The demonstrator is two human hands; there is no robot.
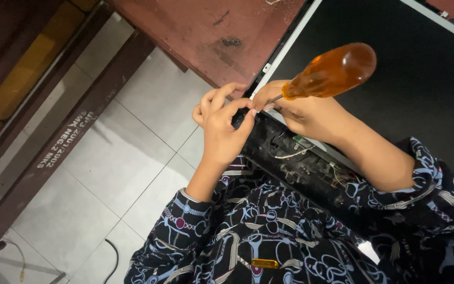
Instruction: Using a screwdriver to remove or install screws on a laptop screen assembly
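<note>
Amber plastic forms the handle of the screwdriver point(332, 72), which is clasped in the right hand point(303, 113), the grip closed round it where handle meets shaft. The short shaft is aimed down-left at the corner of a dark flat panel point(395, 68) with a pale frame. The left hand point(222, 129) is pressed to the same corner, its fingertips point(249, 112) pinched together at the tip; whether anything is held there cannot be told. Exposed wires and a circuit board point(300, 158) are seen along the panel's edge. The panel is carried on a reddish bench point(200, 31), above a white tiled floor point(127, 158).
</note>
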